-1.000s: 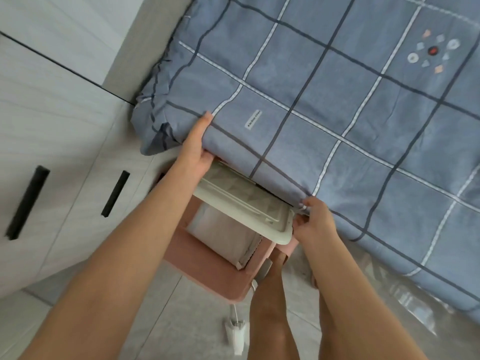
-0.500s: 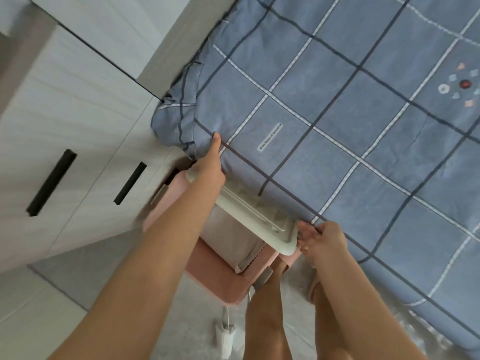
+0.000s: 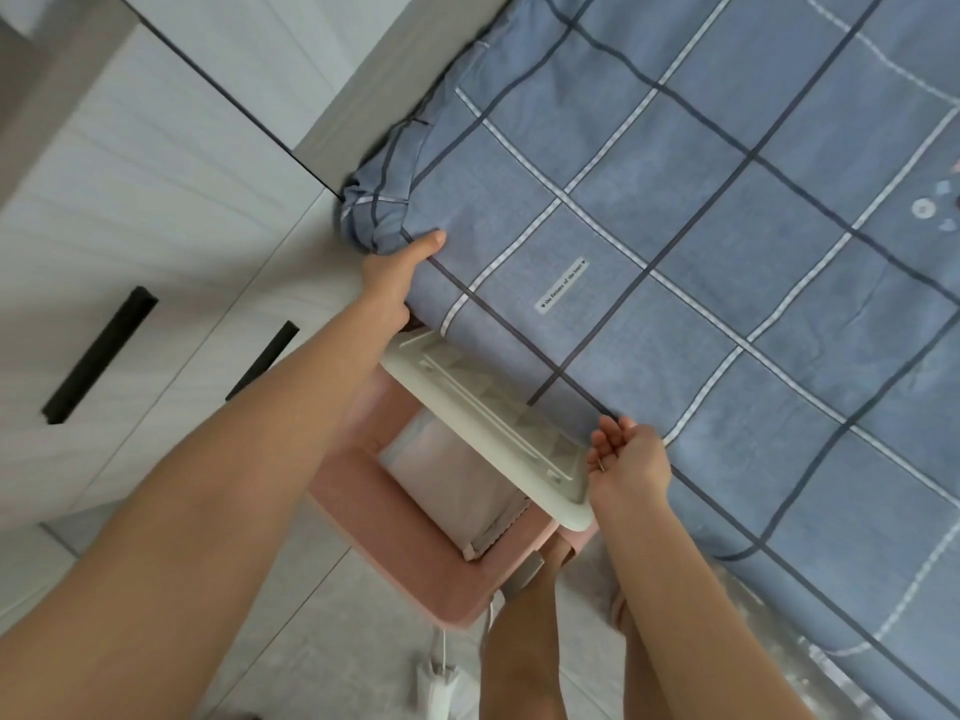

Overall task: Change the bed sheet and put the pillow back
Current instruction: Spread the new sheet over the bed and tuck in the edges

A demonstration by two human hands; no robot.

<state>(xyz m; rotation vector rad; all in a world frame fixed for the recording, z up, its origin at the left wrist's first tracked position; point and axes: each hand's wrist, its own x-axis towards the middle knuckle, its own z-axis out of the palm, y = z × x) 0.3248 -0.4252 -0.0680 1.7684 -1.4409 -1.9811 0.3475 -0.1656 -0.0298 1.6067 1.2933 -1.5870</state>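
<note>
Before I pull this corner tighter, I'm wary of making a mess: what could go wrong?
1. The white lid sits half under the blue checked sheet edge, so tugging may drag it off the pink storage box.
2. The left hand grips beside the bunched corner, which may slip off.
3. A white cord lies by your feet, a trip hazard.

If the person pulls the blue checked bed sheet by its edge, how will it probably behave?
The blue checked bed sheet is probably floppy: it bunches in folds at the corner beside the left hand. It looks light and thin, draping over the mattress edge near the right hand. It may slide and wrinkle rather than hold its shape.
</note>
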